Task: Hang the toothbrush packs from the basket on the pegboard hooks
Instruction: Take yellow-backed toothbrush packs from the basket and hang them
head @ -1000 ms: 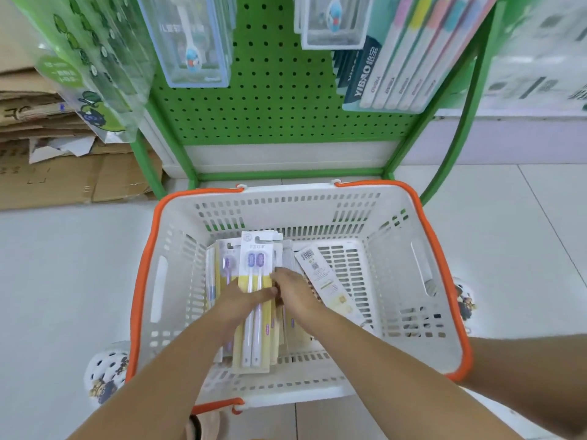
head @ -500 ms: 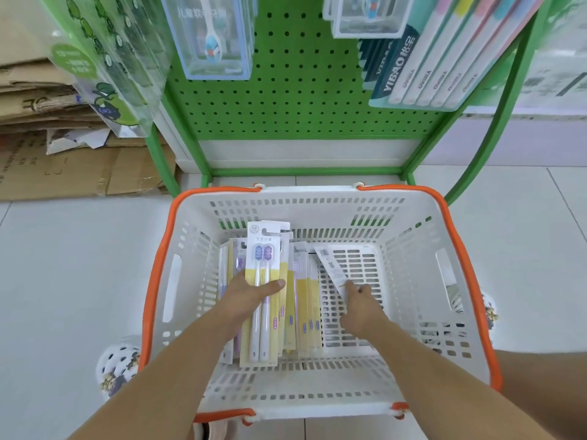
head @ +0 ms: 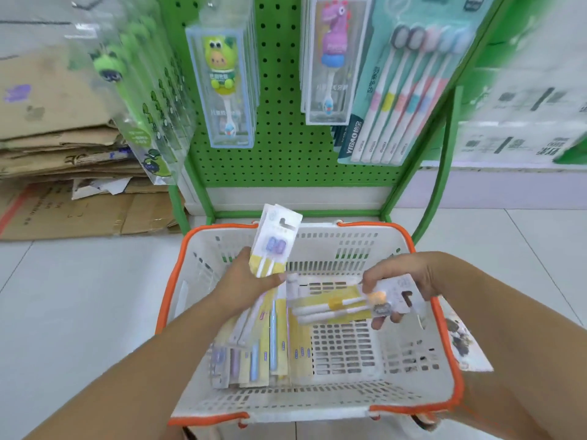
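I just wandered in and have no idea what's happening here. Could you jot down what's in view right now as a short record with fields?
Setting: green pegboard with hung toothbrush packs, above a white basket with an orange rim
Left hand: holds a purple-headed toothbrush pack upright over the basket
Right hand: holds an orange-headed toothbrush pack lying sideways
Left in basket: more packs, along its left side
Beside the rack: flattened cardboard
Stage: two packs lifted, neither hung yet

Bright, even light; motion-blurred, warped edges (sharper centre).
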